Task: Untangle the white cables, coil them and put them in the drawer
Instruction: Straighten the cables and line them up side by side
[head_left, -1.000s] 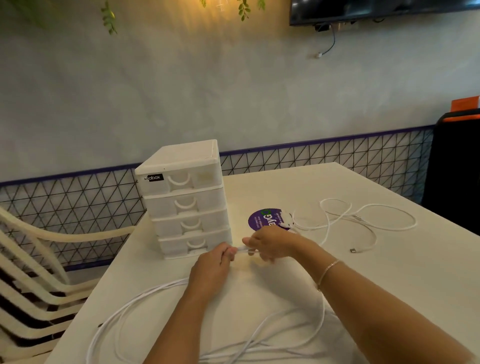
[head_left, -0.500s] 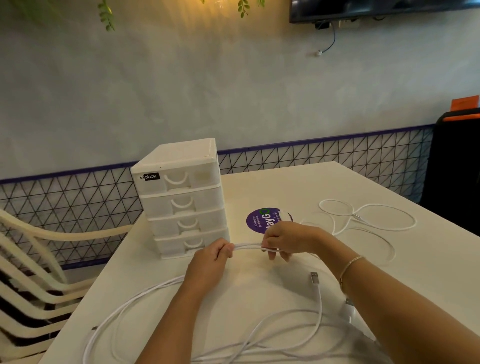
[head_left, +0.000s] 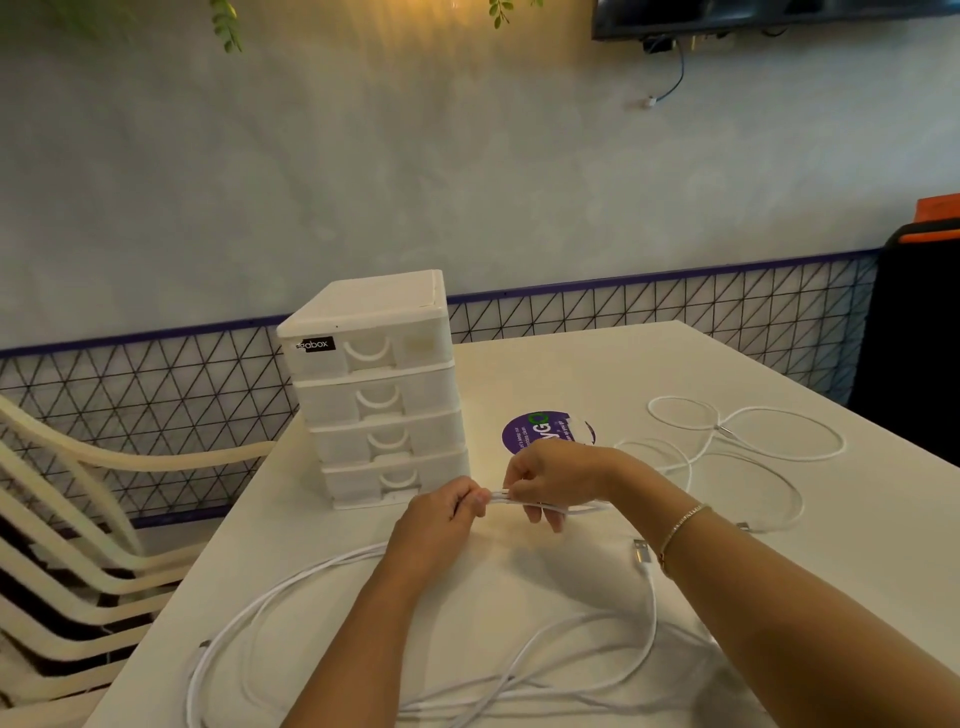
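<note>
Before the four-drawer box (head_left: 376, 395), left hand (head_left: 441, 525) and right hand (head_left: 558, 478) each pinch one white cable (head_left: 519, 503); another cable (head_left: 748, 436) lies right.

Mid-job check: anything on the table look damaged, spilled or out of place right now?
Nothing damaged or spilled. The white cables lie in loose, overlapping loops by the near edge, not yet coiled; a thinner cable sprawls at the far right. Left hand and right hand pinch one strand. All four drawers of the drawer unit look shut.

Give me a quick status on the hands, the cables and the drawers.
Left hand and right hand both pinch the thick white cable. Thin white cable loose on the table. White plastic four-drawer box shut. Nothing blocking.
</note>
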